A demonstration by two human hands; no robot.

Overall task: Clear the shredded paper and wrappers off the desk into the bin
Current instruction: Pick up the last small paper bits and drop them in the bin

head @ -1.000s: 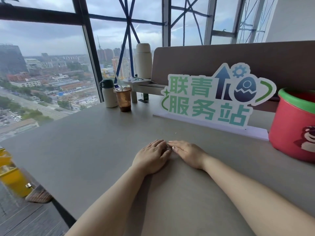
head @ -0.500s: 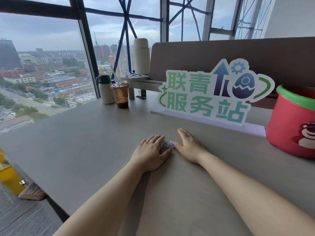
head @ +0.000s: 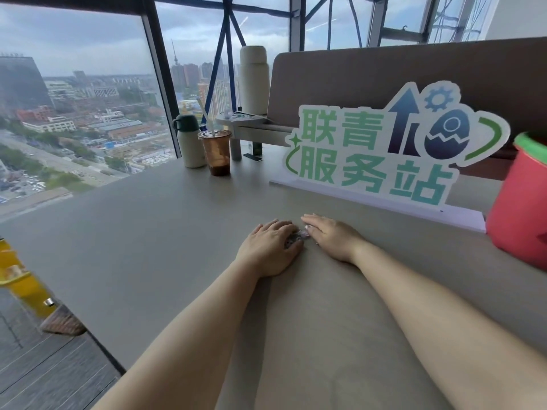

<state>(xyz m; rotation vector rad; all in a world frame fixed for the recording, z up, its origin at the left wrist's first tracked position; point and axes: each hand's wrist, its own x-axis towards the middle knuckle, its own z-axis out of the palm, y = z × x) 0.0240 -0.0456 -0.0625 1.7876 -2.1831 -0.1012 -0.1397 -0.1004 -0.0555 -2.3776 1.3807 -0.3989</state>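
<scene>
Two hands down on the desk: left hand (head: 268, 251) and right hand (head: 333, 239), palms to the grey matte desk (head: 148, 232), inner edges nearly meeting.

Between them is a small crumpled silvery-grey scrap (head: 297, 237). It's too small to tell wrapper from paper. The left index side lies partly over it and the right thumb touches it.

Grip: neither hand has closed on anything. Fingers are near straight and pressing flat. Reads as raking or corralling the scrap from both sides so it bunches up instead of sliding off, a setup for a pinch or scoop.

The bin, a red plastic bucket with a green rim (head: 521, 208), stands on the desk to the right, well apart from the scrap. So the carry will likely go to the right hand.

No other litter visible on the desk.

Versus 1.0 s ago:
- Fingertips were butted together then and the scrap was almost hidden. Now it shows in the gap.
- Versus 0.5 s ago the left fingers sit further over it.
- The hands are at the same desk spot and the bucket hasn't moved.

Risk: the scrap is light and may squirt out under flat pressure.
</scene>
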